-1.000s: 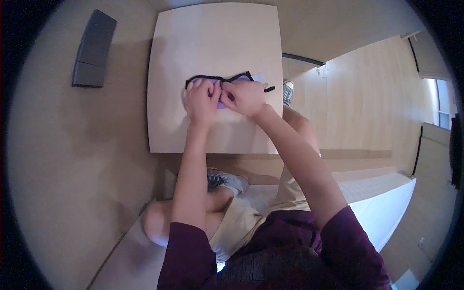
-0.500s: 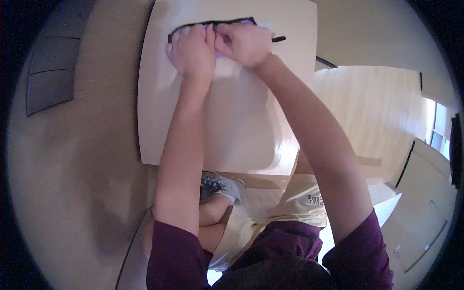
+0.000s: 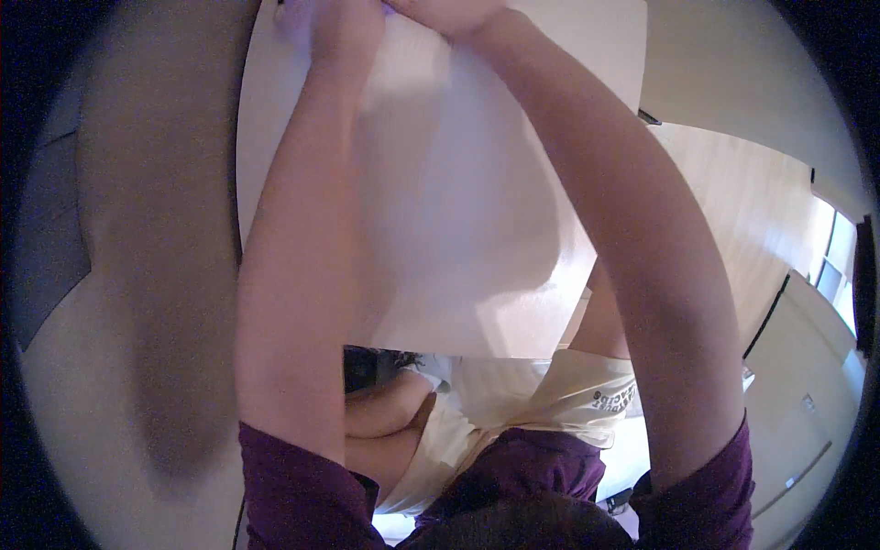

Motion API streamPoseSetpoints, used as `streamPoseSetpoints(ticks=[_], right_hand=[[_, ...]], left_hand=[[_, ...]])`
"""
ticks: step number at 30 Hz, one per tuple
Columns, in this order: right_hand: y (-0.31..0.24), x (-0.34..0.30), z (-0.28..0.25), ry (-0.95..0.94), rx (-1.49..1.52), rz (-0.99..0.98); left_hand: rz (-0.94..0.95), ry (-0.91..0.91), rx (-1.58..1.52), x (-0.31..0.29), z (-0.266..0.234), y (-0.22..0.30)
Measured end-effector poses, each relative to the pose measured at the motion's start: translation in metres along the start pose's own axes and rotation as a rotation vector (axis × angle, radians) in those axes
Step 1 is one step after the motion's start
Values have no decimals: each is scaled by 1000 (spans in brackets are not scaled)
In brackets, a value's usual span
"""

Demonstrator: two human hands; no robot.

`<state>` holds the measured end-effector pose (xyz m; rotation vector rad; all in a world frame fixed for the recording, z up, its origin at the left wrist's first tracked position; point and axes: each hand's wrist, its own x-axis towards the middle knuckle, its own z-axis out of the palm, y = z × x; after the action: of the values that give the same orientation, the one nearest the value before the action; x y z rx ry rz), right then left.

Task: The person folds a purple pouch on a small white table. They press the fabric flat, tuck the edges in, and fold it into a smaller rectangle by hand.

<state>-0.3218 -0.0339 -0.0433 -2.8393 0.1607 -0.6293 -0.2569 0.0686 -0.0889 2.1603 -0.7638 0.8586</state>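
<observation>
Both hands reach to the far end of a pale tabletop, where the upper edge of the picture cuts them off. My left hand is blurred, and most of its fingers are out of sight. Close beside it, on the right, lies my right hand, showing only its back and wrist. Between the two peeks a small bit of purple cloth. The rest of that purple, black-edged piece is hidden or outside the picture, so the grip on it does not show.
A wall runs along the table's left side, with a grey panel at far left. Wood flooring and a pale door lie to the right. My legs in cream shorts are below the table's near edge.
The view has shifted, so the hands and the purple piece now sit at the upper edge and are mostly cut off. The table's near edge appears lower.
</observation>
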Motion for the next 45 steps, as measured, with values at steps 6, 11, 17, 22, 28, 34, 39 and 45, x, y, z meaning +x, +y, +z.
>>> streamPoseSetpoints(ticks=[6, 11, 17, 22, 28, 34, 39, 45], right_hand=[[-36, 10, -13, -449, -3, 220], [-38, -56, -25, -227, 70, 223], [-62, -119, -65, -125, 84, 273], [-85, -183, -103, -214, 65, 260], [-109, -246, -149, -124, 101, 188], [-127, -286, -182, -178, 119, 199], [-130, -299, -201, -230, 238, 290], [-117, -327, -201, -64, 755, 459]], left_hand=[[-149, -367, 32, -5, -8, -41], [-147, -431, 39, -40, -51, 22], [-117, -569, 219, -60, -113, 78], [-52, -634, 310, -92, -173, 120], [-62, -688, 288, -119, -236, 166], [21, -694, 228, -144, -277, 185], [-111, -816, 15, -143, -293, 177], [-420, -832, -255, -151, -310, 169]])
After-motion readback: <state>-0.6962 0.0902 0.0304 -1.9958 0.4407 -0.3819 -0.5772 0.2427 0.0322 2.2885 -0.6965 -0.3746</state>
